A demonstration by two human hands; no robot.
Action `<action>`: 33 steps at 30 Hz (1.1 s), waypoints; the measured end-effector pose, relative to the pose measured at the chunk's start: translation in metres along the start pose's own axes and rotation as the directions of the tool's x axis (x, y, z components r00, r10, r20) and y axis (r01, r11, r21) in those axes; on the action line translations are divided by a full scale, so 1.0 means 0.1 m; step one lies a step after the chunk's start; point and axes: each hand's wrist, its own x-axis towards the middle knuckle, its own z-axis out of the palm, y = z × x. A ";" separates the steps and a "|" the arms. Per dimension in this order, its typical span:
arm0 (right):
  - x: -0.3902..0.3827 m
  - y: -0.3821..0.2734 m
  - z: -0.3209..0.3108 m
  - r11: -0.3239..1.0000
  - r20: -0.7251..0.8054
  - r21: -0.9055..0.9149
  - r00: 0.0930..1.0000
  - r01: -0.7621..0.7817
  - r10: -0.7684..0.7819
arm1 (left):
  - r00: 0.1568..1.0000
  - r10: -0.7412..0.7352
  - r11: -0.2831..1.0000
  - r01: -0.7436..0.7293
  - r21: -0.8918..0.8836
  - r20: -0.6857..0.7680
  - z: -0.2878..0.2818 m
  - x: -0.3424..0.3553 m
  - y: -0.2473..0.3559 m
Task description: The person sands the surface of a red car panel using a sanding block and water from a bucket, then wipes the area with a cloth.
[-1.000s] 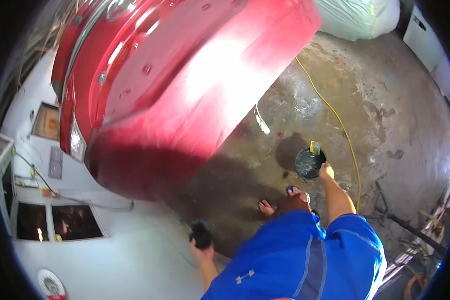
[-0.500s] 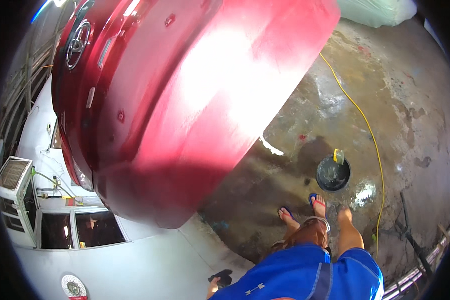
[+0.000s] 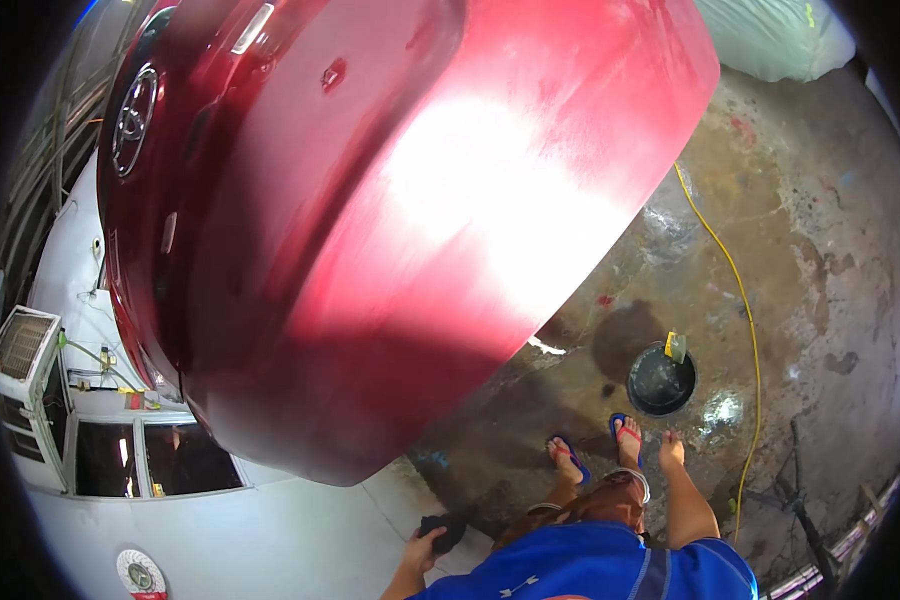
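My left hand [image 3: 420, 550] is closed around a small soft black thing [image 3: 442, 533], a pad or wadded cloth whose kind I cannot make out. It is low in the view, over a pale grey surface. My right hand [image 3: 673, 450] hangs beside my right foot, fingers drawn together, with nothing visible in it. Just beyond it on the floor stands a round black basin [image 3: 662, 380], and a yellow-and-grey piece [image 3: 676, 347] rests on its rim. Ahead and to the left, a red car's broad panel [image 3: 370, 400] is dull in places, with strong glare across its middle.
A yellow cord [image 3: 737, 280] runs along the wet, stained concrete floor [image 3: 810, 330] on the right. Dark rods [image 3: 800, 500] lie at the lower right. A pale covered bulk [image 3: 780, 35] stands at the far right. White structure with dark windows [image 3: 190, 458] is at the left.
The view has shifted, so the car and basin sit lower in it. My left hand with the black thing shows more fully, and my right hand is nearer the basin.
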 end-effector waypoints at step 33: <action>-0.60 -0.95 0.93 0.979 -0.066 -0.105 0.981 0.176 -0.184 | 0.749 0.572 0.405 -0.613 -0.678 -0.335 -0.88 0.22 0.55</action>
